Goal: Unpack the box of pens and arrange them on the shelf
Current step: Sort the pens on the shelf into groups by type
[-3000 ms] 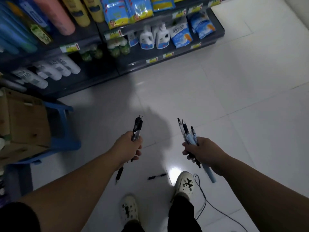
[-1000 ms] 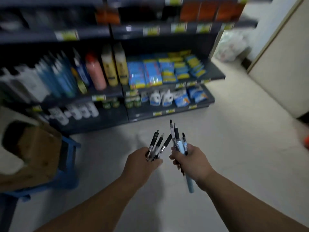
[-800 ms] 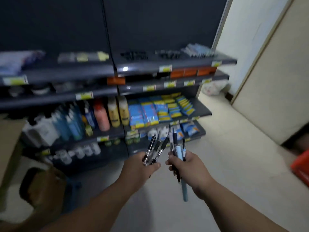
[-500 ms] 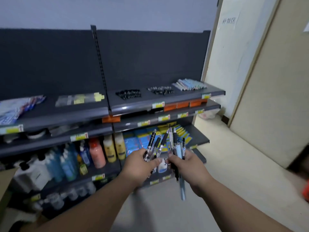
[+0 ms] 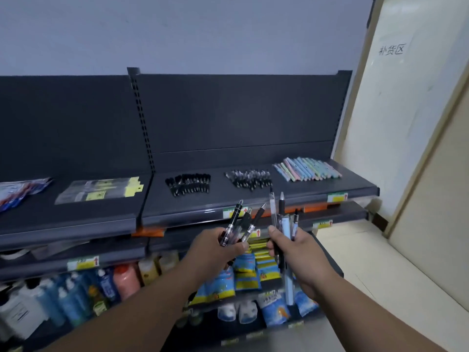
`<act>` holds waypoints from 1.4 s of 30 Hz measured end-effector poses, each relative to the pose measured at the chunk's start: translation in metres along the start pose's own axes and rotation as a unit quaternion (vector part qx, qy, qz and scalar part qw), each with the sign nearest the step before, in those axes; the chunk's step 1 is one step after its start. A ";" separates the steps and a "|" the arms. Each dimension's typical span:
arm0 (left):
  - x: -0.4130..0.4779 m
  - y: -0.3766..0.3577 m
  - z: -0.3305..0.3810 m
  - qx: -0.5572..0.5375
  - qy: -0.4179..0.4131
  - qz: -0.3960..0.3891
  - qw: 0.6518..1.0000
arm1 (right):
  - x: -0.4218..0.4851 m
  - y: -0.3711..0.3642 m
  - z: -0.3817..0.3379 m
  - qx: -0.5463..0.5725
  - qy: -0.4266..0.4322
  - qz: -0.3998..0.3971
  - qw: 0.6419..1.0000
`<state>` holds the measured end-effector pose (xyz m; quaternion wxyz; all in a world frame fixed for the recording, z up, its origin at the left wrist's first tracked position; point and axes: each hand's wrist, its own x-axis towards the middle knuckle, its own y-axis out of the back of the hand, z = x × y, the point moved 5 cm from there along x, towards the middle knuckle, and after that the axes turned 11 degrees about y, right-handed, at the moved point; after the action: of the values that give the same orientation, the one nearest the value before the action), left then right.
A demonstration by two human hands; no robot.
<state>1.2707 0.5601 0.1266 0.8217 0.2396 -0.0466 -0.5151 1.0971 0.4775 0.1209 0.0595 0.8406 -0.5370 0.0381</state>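
Top shelf [image 5: 317, 189] carries three laid-out groups: a row of black pens [image 5: 189, 184] left, clear-barrelled pens [image 5: 250, 179] middle, pastel pens [image 5: 307, 168] right. Flat clear packets [image 5: 99, 190] lie in the neighbouring bay. Lower shelves hold bottles [image 5: 76, 295] and blue pouches [image 5: 243, 273], both blurred.

Both hands are in front of the shelf edge. Left hand [image 5: 215, 250] has its grip closed round a fan of pens [image 5: 257, 215], tips up. Right hand [image 5: 302, 257] has its grip closed round a mixed bundle of pens [image 5: 281, 207], one pale blue.

Wall sign [image 5: 390, 50] reads "补货区". Price tags [image 5: 337, 197] are yellow-green, print unreadable.
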 end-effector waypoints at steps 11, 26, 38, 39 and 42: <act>0.169 0.033 0.036 0.197 -0.084 -0.013 0.977 | 0.185 0.011 0.006 -0.049 0.014 0.062 0.997; 0.375 0.050 0.067 0.131 -0.080 0.071 0.986 | 0.341 -0.004 0.053 0.036 -0.164 -0.069 0.983; 0.415 0.001 0.050 -0.287 0.156 0.069 0.943 | 0.399 -0.012 0.086 0.124 -0.185 -0.148 0.964; 0.416 0.000 0.051 -0.282 0.157 0.072 0.944 | 0.401 -0.013 0.087 0.124 -0.186 -0.159 0.962; 0.418 0.006 0.051 -0.259 0.142 0.062 0.953 | 0.411 -0.019 0.086 0.131 -0.183 -0.179 0.958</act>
<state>1.4536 0.1814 0.1029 0.8839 0.0858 0.1904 -0.4184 1.2870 0.1043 0.0868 -0.1442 0.9162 -0.3695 -0.0578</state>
